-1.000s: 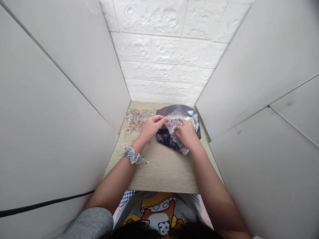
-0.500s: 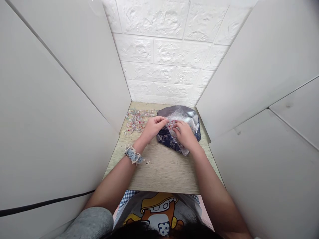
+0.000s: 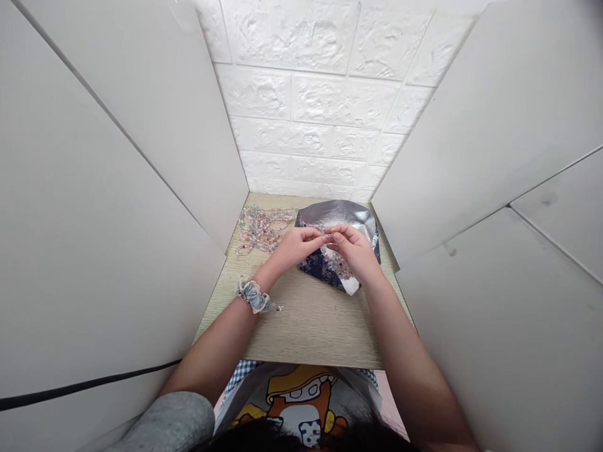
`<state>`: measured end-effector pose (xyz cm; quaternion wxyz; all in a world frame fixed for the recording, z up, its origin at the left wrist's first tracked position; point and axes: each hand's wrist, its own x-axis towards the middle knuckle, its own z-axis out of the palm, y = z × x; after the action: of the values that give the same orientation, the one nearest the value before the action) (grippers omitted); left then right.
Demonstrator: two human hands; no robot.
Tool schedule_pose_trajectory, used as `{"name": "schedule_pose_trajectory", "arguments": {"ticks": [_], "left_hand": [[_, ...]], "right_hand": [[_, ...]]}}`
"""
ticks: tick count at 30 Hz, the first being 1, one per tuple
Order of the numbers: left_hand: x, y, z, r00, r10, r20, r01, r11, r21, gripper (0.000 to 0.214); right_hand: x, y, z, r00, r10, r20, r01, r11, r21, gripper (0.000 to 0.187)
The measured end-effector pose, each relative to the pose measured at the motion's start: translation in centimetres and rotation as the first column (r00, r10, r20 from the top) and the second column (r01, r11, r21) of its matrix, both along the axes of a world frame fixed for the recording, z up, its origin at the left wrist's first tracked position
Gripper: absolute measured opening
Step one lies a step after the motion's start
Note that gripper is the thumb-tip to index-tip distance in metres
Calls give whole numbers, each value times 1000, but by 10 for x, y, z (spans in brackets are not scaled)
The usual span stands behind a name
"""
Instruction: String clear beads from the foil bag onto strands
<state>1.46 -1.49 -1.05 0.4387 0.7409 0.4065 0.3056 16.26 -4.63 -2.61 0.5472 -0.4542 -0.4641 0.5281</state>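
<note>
A silver foil bag with a dark blue patterned side (image 3: 349,216) lies open at the back of the wooden desk (image 3: 301,320). Colourful beads lie inside it. My left hand (image 3: 296,246) and my right hand (image 3: 352,248) meet above the bag, fingertips pinched together on a thin beaded strand (image 3: 326,235) that hangs down towards the bag. A pale blue scrunchie (image 3: 253,295) sits on my left wrist.
A heap of beaded strands (image 3: 260,227) lies on the desk left of the bag. White panels wall in the desk on both sides, and a white brick-pattern wall (image 3: 320,113) closes the back. A black cable (image 3: 85,384) runs along the left panel.
Both hands have lifted from inside the bag and come together, now pinching a beaded strand between their fingertips above it.
</note>
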Motion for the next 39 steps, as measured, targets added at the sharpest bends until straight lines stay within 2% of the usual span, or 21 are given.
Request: {"name": "schedule_pose_trajectory", "arguments": {"ticks": [11,20,25,33,39], "left_hand": [[0,-3,5,1000,5,14,-5,1000,9,32],[0,1,-2,1000,-6,22,6,1000,13,33],[0,1,-1,1000,-7,30,6,1000,10,35],[-1,0,1,999,-12,33,12,1000,6,37],[-1,0,1,999,-17,37,16,1000,17,38]], "right_hand": [[-1,-1,1,1000,4,-9,-4,1000,6,16],[-2,-2,1,996,26,81,-25,1000,-13,15],[-3,-1,1,995,19,102,-17,1000,-22,17],[0,-3,1,1000,14,13,-13,998,-62,18],[0,-2,1,1000,5,13,-4,997,-71,19]]}}
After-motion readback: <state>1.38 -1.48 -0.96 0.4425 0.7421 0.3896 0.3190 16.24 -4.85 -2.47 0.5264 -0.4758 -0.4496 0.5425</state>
